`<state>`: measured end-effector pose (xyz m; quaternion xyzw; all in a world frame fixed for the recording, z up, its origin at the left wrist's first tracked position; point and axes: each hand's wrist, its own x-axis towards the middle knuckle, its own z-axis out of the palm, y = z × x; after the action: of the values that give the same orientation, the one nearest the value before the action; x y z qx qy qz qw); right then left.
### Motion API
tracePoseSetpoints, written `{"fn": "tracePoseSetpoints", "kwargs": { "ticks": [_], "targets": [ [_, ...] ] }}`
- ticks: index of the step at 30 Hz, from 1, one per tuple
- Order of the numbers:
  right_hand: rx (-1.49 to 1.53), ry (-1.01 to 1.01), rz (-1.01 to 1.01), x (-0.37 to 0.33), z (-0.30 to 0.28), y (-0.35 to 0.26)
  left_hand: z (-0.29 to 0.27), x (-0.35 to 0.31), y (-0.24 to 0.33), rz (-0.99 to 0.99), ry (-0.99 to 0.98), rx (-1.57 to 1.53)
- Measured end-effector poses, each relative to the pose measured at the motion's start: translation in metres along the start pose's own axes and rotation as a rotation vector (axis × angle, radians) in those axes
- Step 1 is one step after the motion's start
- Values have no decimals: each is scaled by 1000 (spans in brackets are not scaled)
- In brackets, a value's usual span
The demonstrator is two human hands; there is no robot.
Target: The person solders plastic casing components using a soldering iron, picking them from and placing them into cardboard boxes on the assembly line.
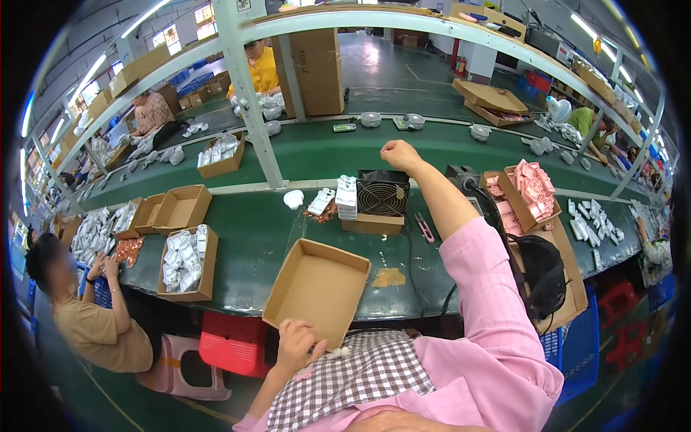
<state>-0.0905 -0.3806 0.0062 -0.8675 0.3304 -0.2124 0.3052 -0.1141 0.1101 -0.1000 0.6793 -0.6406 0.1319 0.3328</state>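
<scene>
My left hand [296, 344] grips the near edge of a shallow cardboard box [313, 284], which sits tilted at the bench's front edge with nothing in it. Stretched far forward, my right hand [401, 156] is over the green conveyor belt [327, 160], its fingers curled closed. Whatever it may hold is hidden. Below that hand, a black square fan [381, 196] stands on a small cardboard box [373, 224]. Beside the fan are a stack of white plastic parts [347, 198] and, to the right, pink-handled cutters [425, 228].
An open box of white parts [185, 265] stands at left, near a seated co-worker [108, 317]. Pink parts [533, 189] fill boxes at right, behind a black bag [540, 273]. A white post [250, 101] and shelf rail cross ahead. Round grey units [371, 119] sit along the belt.
</scene>
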Motion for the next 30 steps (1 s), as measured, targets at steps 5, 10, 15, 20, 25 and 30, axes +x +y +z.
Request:
{"fn": "tracePoseSetpoints", "kwargs": {
  "ticks": [5,10,15,20,25,30],
  "targets": [
    [-64,29,26,14,-6,19,-7,18,-3,16,15,-137],
    [-10,22,71,6,-6,17,-16,27,-4,-174,124,-91],
    [42,70,66,-4,-10,11,-13,13,-9,-443,204,36],
    [140,165,-17,-20,-15,-13,7,-14,-29,-828,332,-628],
    [225,242,-181,-53,-27,-40,12,-17,-37,-909,397,-897],
    [465,105,-347,-103,-14,-66,12,-9,-34,-1011,340,-942]
  ]
}}
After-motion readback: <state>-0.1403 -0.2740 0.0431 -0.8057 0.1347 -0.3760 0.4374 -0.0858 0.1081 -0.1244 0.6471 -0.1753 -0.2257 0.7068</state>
